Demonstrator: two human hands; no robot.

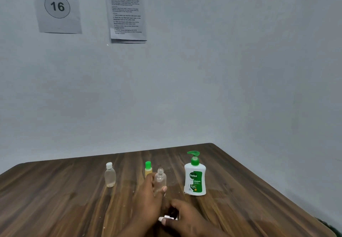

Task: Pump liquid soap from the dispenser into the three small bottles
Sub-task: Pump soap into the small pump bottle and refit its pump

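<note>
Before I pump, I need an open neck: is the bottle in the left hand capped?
Open: the bottle in the left hand has a bare neck; the right hand holds a white cap.

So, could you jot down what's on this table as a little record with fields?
Dispenser: white plastic soap dispenser with green pump head, upright, to the right of the small bottles
Open bottle: small clear plastic bottle without a cap, gripped by the left hand
Cap: small white cap, pinched by the right hand
Capped bottles: clear bottle with white cap, far left; yellowish bottle with green cap, behind the left hand
Surface: dark wooden table
Wall: paper sign reading Workstation 16
</note>
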